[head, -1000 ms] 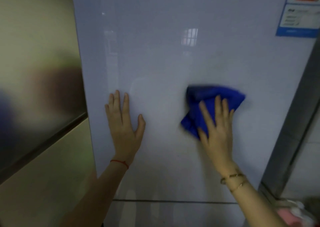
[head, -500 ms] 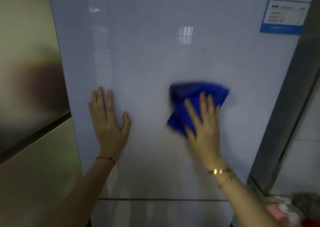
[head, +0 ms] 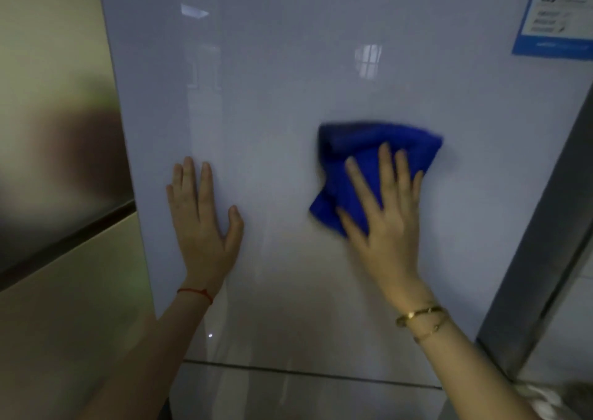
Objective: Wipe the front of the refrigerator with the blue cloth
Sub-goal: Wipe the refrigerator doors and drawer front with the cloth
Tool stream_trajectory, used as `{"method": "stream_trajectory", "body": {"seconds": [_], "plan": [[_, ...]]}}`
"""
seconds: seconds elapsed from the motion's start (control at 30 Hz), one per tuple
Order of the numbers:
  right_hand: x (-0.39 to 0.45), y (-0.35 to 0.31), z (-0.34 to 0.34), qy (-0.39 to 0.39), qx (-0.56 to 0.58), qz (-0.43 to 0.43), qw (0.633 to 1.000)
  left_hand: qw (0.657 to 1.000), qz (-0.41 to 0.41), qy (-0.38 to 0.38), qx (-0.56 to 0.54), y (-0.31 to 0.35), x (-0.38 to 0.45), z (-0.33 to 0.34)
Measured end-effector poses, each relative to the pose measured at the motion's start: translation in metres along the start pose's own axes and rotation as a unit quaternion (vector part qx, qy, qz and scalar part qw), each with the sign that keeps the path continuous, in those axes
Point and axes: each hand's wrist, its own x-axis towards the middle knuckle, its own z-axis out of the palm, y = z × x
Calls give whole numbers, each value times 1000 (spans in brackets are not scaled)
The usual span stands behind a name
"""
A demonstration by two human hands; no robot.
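Observation:
The glossy white refrigerator door [head: 288, 83] fills most of the view. A crumpled blue cloth [head: 359, 163] is pressed against it right of centre. My right hand [head: 385, 214] lies flat on the cloth with fingers spread, covering its lower right part. My left hand [head: 202, 217] rests flat on the bare door to the left, fingers together and pointing up, holding nothing. A seam [head: 305, 373] between upper and lower doors runs below both wrists.
A blue-bordered energy label [head: 558, 18] is stuck at the door's top right. A beige cabinet side with a dark horizontal groove [head: 64, 233] stands on the left. A grey metal post [head: 545, 243] borders the fridge on the right, with pale objects [head: 552, 400] low beside it.
My right hand has shifted the cloth a little to the left across the door, then slightly back. My left hand stays flat in the same spot on the door.

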Motion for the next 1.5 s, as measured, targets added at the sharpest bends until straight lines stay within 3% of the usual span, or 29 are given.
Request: {"method": "stream_trajectory", "body": {"seconds": [0.1,0.17,0.37,0.47,0.6,0.67,0.77,0.9,1.07,1.2,1.27,1.4,1.5], "plan": [[-101,-14,25,-108,-35,-89,990,1000,-2,-4,-5,-2,-7,-1],[-144,-9,27,-156,-56,-102,981,1000,-1,-14,-1,-10,-24,-5],[-72,-29,27,-4,20,26,999,999,-8,-36,18,-49,-101,-17],[-72,-62,45,15,16,11,1000,999,-10,-37,28,-72,-143,-21],[-198,-92,89,-56,-8,-111,992,999,-11,-31,23,-106,-222,-22],[-280,-99,108,-88,-18,-133,987,999,3,-29,21,-121,-265,-20],[-346,-94,114,-81,1,-116,990,999,19,-34,-8,-142,-330,-16],[-350,-113,115,-24,122,-36,992,999,28,-29,-35,-167,-406,-14],[-437,-157,169,-31,-29,-126,991,998,38,4,-54,-188,-443,-7],[-529,-160,184,-80,-64,-159,982,996,59,33,-61,-191,-443,-4],[-516,-149,176,-70,-74,-151,983,995,60,37,-64,-191,-444,-5],[-406,-155,164,45,-33,-8,998,995,59,34,-74,-191,-443,-6],[-400,-187,180,41,-31,-49,998,994,60,31,-83,-193,-443,-6]]}}
